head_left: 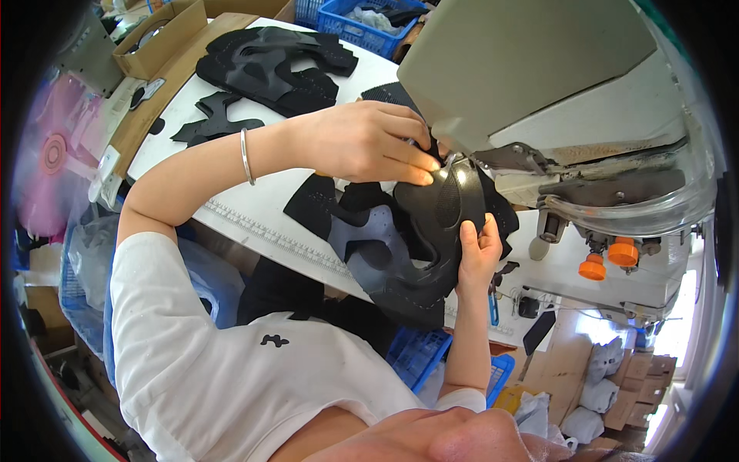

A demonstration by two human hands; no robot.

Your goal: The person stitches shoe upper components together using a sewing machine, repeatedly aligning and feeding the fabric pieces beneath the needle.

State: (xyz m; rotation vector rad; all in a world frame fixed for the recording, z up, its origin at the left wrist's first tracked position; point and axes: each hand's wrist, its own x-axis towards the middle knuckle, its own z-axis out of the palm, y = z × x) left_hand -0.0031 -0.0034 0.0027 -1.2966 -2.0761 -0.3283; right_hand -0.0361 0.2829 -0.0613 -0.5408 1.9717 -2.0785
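A black shoe upper (439,215), or a piece shaped like one, with a mesh patch and shiny panels, lies under the head of a sewing machine (531,69). My left hand (377,146), a silver bangle on its wrist, pinches its upper edge close beside the needle area. A bright light falls on the material there, and the needle itself is hard to make out. My right hand (479,250) grips the near right edge between thumb and fingers. More of the black piece, with a grey-sheened panel, spreads over the table's front edge toward me.
On the white table (246,223), marked with a ruler strip, lie a stack of black cut pieces (269,65) and a smaller black piece (215,119). Blue crates (366,23) stand behind. A pink fan (54,154) is at left; orange knobs (622,251) sit on the machine.
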